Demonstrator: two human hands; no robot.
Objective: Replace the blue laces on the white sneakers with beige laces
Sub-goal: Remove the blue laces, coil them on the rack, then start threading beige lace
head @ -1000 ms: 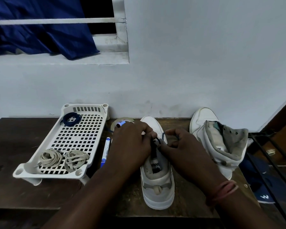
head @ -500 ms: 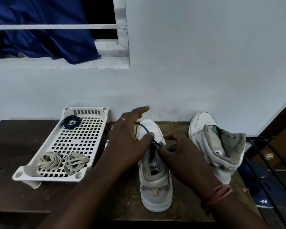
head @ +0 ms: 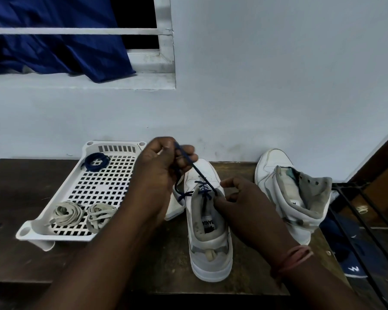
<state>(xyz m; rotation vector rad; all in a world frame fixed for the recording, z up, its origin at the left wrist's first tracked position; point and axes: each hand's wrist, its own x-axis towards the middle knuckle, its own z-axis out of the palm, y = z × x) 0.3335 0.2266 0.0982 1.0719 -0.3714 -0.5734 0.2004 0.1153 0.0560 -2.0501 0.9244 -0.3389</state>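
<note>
Head view, unlacing stage: the left hand (head: 164, 173), at frame centre, has its fingers closed on the blue lace (head: 198, 173), a thin round cord drawn taut on a diagonal from the fist down and right to the eyelets of the near white sneaker (head: 207, 222). The right hand (head: 244, 209), just right of the tongue, pinches the eyelet edge, fingers narrow, steadying the upper. The lace's long axis thus runs up-left from the shoe, so further pulling falls to the left hand, judged nearer the free end. The second sneaker (head: 293, 198), right of frame, smooth leather with a soft grey collar, shows no lace. On the dark wooden counter (head: 20, 253), the perforated white plastic tray (head: 108, 182) at left holds two flat beige laces (head: 83, 213) and one coiled blue lace (head: 95, 161)
</note>
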